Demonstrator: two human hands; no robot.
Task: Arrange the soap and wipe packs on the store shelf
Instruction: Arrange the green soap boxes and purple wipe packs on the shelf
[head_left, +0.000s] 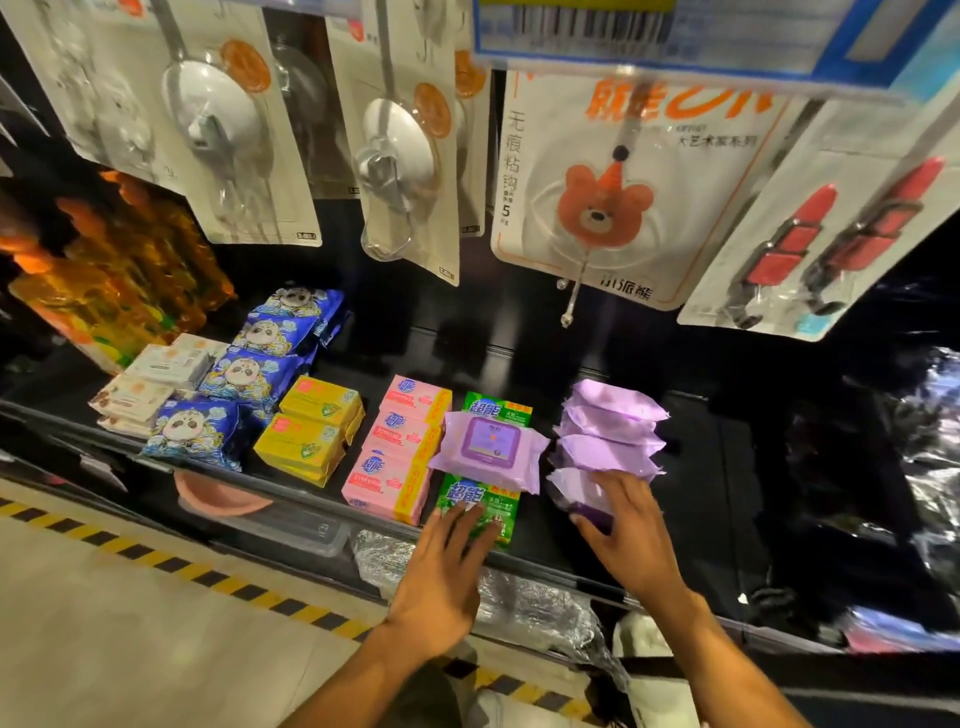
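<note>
Left hand (447, 566) lies flat, fingers spread and straight, tips pressing the front green soap pack (480, 512) at the shelf's near edge, lower centre of frame; nothing gripped. Right hand (631, 525) is just to the right, laid over the front purple wipe pack (576, 488) w/ thumb at its near edge; can't tell if it's pinching or only resting on it. Step in hand, as I read it: squaring up the green soap column and the wipe row (610, 431) beside it. That row runs back-to-front, packs overlapped like shingles, each w/ long axis left-right across the frame. One stray wipe pack (488, 449) sits label-up across the green column, hiding most of it; only the back green pack (496, 405) peeks out behind. Its long axis also runs left-right, right end dipping a bit toward the frame bottom. Next move prob. needs that stray lifted off the soap and set into the purple row, same orientation as the others, then the green packs nudged flush. Pink soap (400, 447) and yellow soap (311, 436) stand in neat columns to the left, centre frame. Bare dark shelf (727, 467) lies right of the wipes, so there's room to extend the row.
</note>
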